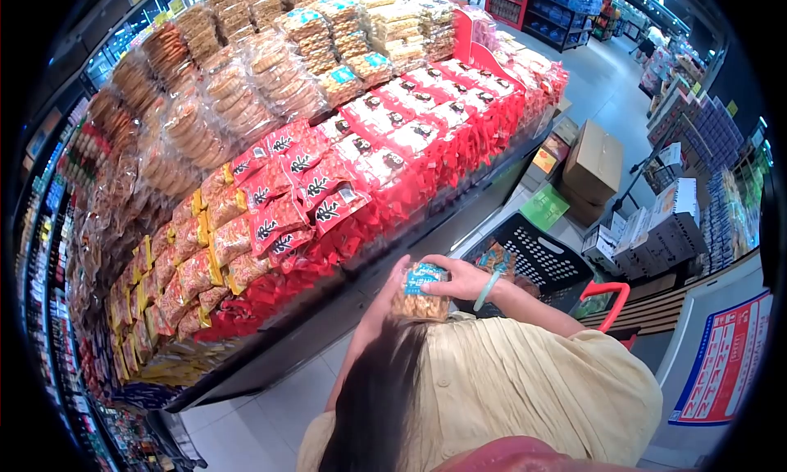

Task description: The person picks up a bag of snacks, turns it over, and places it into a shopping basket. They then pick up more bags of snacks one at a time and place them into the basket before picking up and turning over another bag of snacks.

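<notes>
In front of my chest is a clear packet of light-brown snack pieces with a blue label [420, 300]. My right hand [461, 281] grips it from the right, its thumb and fingers across the label; a pale green bangle [488, 290] circles that wrist. My left hand [393, 285] closes on the packet's left side, with its fingers partly hidden behind it. Just right of my hands stands a black shopping basket [551, 260] with a red handle [611, 296]. Inside the basket lies another packet with a blue label [495, 257], partly covered by my right arm.
A long display ahead holds red bags [288, 189], white-and-red bags [422, 136], yellow-edged bags [197, 255] and stacked blue-labelled packets [340, 82]. Cardboard boxes [592, 160] stand right of it on the floor. A white carton [664, 226] sits farther right, near shelves. An aisle [602, 82] runs behind.
</notes>
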A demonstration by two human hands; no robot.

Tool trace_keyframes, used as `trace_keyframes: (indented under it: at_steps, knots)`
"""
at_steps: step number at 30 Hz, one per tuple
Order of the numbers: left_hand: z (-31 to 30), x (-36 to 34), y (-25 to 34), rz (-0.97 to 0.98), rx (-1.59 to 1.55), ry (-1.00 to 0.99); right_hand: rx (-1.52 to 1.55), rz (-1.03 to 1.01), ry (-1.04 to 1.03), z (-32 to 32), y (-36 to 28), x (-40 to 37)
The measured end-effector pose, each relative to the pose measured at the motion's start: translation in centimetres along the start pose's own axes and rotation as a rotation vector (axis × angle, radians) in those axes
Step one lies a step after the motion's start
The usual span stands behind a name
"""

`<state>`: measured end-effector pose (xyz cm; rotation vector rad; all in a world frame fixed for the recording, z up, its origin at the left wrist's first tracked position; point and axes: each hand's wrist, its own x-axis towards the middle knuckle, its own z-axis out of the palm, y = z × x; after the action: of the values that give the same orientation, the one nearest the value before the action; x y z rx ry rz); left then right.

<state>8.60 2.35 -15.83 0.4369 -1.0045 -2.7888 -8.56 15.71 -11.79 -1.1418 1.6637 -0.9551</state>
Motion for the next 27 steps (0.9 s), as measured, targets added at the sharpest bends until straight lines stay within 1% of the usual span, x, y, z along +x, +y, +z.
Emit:
trace_keyframes:
  at_steps: [2,3,4,6,7,8,10,12,13,14,16,17,18,20,22,23,24,25,26,27]
  knots:
    - [0.8,-1.0,0.6,-0.001,-0.062,-0.025,0.193,0.110,0.040,0.4,-0.2,-0.4]
    - [1.0,-1.3,0.8,-0.003,-0.122,-0.050,0.190,0.078,0.088,0.7,0.4,-0.3]
    - [0.9,-1.4,0.7,-0.008,-0.129,-0.044,0.194,0.088,0.084,0.9,0.5,-0.2]
    - [0.5,-2.0,-0.6,0.053,-0.222,0.002,0.141,0.070,0.154,1.3,0.7,-0.1]
    - [0.3,-1.8,-0.9,0.067,-0.261,-0.004,0.171,0.040,0.153,1.5,0.8,0.1]
    - [0.3,-2.1,-1.3,0.041,-0.371,0.028,0.124,-0.001,0.178,1.6,0.7,0.0]
    - [-1.3,-2.2,-2.3,-0.038,-0.514,0.013,0.163,0.037,0.181,1.6,-0.1,-0.1]
    - [-2.0,-2.3,-3.0,-0.009,-0.494,0.023,0.126,0.010,0.205,1.8,-0.8,-0.3]
    - [-1.8,-2.3,-3.2,0.008,-0.520,0.081,0.182,0.002,0.209,2.1,-0.4,-0.2]
    - [-1.7,-2.3,-3.2,0.012,-0.526,0.087,0.181,0.006,0.200,2.3,-0.2,-0.1]
    - [-1.2,-2.4,-3.1,0.020,-0.535,0.055,0.157,0.027,0.243,2.6,-0.1,-0.2]
    - [-0.9,-2.4,-3.1,0.030,-0.566,0.044,0.128,0.000,0.276,2.9,0.3,0.0]
    - [-0.4,-2.4,-3.0,0.050,-0.572,0.043,0.096,0.015,0.297,2.9,-0.5,-0.2]
    - [-0.6,-2.4,-3.0,0.054,-0.606,-0.015,0.086,-0.043,0.369,3.4,1.0,0.4]
    - [-0.9,-2.3,-3.1,0.064,-0.633,-0.105,0.099,-0.011,0.376,3.5,0.4,0.4]
    - [-1.4,-1.9,-3.2,0.064,-0.724,-0.177,0.097,0.050,0.374,3.6,-0.7,0.2]
    - [-1.2,-1.6,-3.0,0.069,-0.807,-0.257,0.136,-0.083,0.410,4.2,0.1,0.7]
    - [-0.8,-1.8,-2.7,0.106,-0.602,-0.057,0.167,-0.037,0.385,4.4,0.4,0.5]
    - [-0.8,-1.8,-2.5,0.114,-0.604,-0.047,0.194,0.003,0.365,4.4,-0.4,0.4]
    - [-0.9,-1.7,-2.3,0.113,-0.534,0.050,0.194,0.000,0.357,4.5,-0.9,0.3]
